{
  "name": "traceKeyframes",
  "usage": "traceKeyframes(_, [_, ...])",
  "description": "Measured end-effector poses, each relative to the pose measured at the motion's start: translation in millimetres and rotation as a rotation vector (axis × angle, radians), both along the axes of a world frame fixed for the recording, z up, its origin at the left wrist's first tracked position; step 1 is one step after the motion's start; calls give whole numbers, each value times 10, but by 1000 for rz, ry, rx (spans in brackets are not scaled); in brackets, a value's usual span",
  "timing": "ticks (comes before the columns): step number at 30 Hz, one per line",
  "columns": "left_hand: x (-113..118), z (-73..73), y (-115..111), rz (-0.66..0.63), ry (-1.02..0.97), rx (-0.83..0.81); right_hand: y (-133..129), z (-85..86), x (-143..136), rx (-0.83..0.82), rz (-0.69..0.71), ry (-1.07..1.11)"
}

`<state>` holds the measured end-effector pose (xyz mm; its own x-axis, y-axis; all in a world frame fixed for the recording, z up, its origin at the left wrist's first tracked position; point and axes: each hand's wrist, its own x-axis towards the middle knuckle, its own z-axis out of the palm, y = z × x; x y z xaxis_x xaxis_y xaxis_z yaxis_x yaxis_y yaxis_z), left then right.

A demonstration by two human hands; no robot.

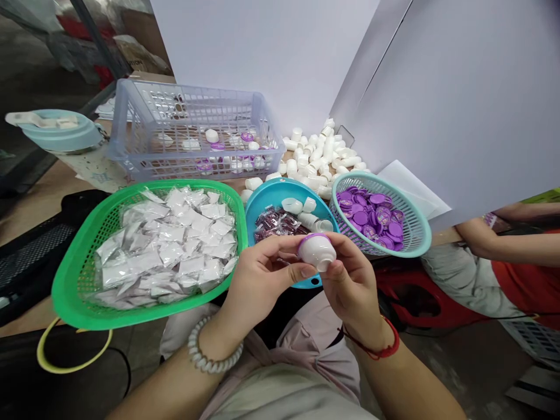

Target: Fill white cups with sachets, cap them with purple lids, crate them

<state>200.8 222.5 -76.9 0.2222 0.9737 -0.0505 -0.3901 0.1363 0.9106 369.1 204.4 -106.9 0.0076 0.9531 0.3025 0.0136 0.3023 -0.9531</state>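
Between my two hands is a small white plastic cup [318, 253] with a purple lid on its far side, its narrow base turned toward me. My left hand [266, 268] pinches it from the left with thumb and fingers. From the right, my right hand [352, 280] grips the same cup, thumb near the base. Just beyond them sits a blue basin [271, 189] holding dark red packets [277, 221] and several white cups [308, 220]. A light teal basket [417, 227] of purple discs [371, 216] stands to the right.
A green basket [74, 280] full of clear-wrapped white packets [170, 251] is at left. Behind it stand a clear crate [192, 166] with lidded cups and a bottle [70, 137]. White cups [321, 154] lie piled by the grey panel [271, 58]. Another person's arm [516, 245] shows at right.
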Motion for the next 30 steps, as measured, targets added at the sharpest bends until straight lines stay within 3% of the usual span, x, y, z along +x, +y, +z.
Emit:
traceKeyframes(6, [-59,8,-14,39,-22,11,26,88,-77,12,84,22])
traceKeyframes(13, [-228,93,-69,-4,222,86,66,207,-49,-13,165,-79])
traceKeyframes(18, [-253,101,-136,-30,246,73,88,246,-106,-44,197,-71])
traceKeyframes(22, [-393,114,-96,-17,391,88,170,299,-153,-57,307,-81])
traceKeyframes(26, [-804,100,43,26,966,281,655,335,-190,20,434,-345])
traceKeyframes(28, [-1061,63,114,87,1324,291,1116,321,-255,109,313,-530])
traceKeyframes(30, [-1288,16,165,53,1595,186,1672,295,-375,188,130,-643])
